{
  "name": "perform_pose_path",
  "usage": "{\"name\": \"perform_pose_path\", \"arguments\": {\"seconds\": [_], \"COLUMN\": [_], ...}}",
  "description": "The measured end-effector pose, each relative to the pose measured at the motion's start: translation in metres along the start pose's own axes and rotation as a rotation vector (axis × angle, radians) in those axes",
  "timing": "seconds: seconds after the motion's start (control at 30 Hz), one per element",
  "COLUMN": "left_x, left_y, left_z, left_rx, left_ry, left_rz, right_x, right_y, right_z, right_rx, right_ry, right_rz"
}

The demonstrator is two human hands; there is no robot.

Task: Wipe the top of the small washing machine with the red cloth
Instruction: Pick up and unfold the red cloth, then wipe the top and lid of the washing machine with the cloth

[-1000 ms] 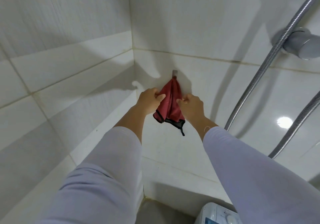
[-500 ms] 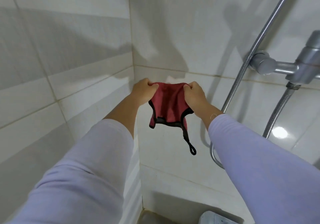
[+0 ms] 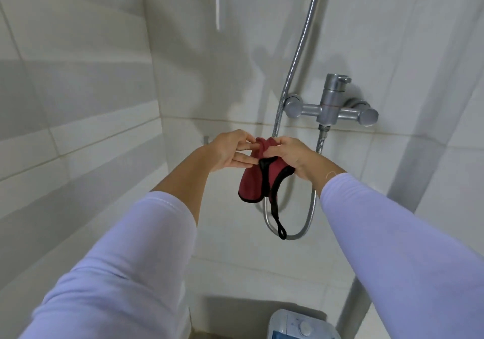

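The red cloth (image 3: 252,185) with black trim hangs bunched in front of the tiled wall, its black loop (image 3: 281,231) dangling below. My left hand (image 3: 230,152) pinches its top edge from the left. My right hand (image 3: 290,158) grips the top from the right, close against the left. Both sleeves are pale lilac. The small washing machine (image 3: 298,325) is white and light blue with a round dial; only its top corner shows at the bottom edge, well below the cloth.
A chrome shower mixer (image 3: 332,108) sticks out of the wall to the right of my hands. Its metal hose (image 3: 296,58) runs up the wall and loops down behind the cloth. A small wall hook (image 3: 206,139) sits left of my left hand. Tiled walls meet in a corner on the left.
The cloth has come off the wall hook and was spread between both hands. Now my hands have drawn together and the cloth is bunched. The view has tilted, showing the mixer fully.
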State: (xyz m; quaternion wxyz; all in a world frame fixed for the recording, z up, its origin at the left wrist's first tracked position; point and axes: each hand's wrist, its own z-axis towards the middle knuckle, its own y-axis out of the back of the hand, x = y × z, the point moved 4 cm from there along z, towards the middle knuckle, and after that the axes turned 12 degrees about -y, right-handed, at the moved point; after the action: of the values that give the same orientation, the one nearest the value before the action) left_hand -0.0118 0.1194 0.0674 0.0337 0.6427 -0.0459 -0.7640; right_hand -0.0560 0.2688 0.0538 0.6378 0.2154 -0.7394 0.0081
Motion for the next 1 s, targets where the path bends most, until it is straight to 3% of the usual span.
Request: {"name": "perform_pose_path", "arguments": {"seconds": [0.07, 0.23, 0.37, 0.43, 0.7, 0.9, 1.0], "left_x": [-0.006, 0.001, 0.033, 0.044, 0.095, 0.110, 0.126], "left_y": [-0.033, -0.081, -0.134, -0.159, -0.198, -0.201, -0.207], "left_z": [-0.008, -0.019, -0.028, -0.030, 0.019, 0.046, 0.046], "left_rx": [0.043, -0.051, 0.332, 0.447, 0.459, 0.498, 0.603], "left_ry": [-0.022, -0.104, 0.081, 0.111, 0.268, 0.377, 0.427], "left_rz": [0.053, 0.241, 0.019, -0.030, -0.077, -0.563, -0.539], "right_x": [-0.010, -0.026, -0.040, -0.049, -0.090, -0.125, -0.142], "right_y": [0.030, 0.087, 0.126, 0.141, 0.172, 0.159, 0.144], "right_z": [-0.019, -0.061, -0.080, -0.081, -0.071, -0.067, -0.067], "right_rx": [-0.046, -0.030, 0.053, 0.069, -0.046, -0.153, -0.068], "right_ry": [-0.006, -0.040, -0.062, -0.082, -0.124, -0.181, -0.294], "right_rz": [-0.026, -0.048, -0.079, -0.079, -0.056, -0.217, -0.357]}}
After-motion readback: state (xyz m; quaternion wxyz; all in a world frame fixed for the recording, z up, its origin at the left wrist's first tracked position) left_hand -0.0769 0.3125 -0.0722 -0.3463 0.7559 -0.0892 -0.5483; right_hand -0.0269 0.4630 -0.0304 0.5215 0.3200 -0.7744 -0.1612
